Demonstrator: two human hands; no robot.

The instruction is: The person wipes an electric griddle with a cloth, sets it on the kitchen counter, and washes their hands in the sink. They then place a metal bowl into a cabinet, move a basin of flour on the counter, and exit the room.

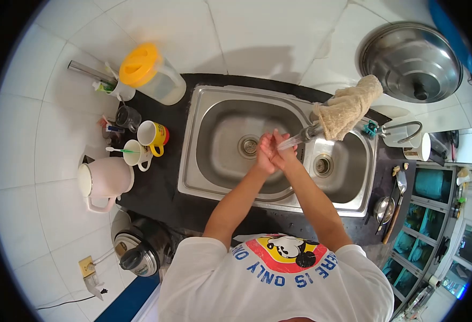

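My left hand [266,154] and my right hand [286,156] are side by side over the steel double sink [184,177], palms turned up and touching in a loose cup. Water runs from the faucet [310,133] onto them. A beige cloth [345,110] is wrapped over the faucet's body and hides most of it. The fingers of both hands look extended and slightly curled, with no object in them. Below the hands lies the larger basin, with its drain [248,146] just to their left.
Left of the sink stand a yellow-lidded pitcher [163,83], a yellow mug [151,134], a white mug [134,155] and a pink kettle [107,182]. At right are a small metal bowl [383,209], a spoon [401,182] and a large pan lid [413,61] against the wall.
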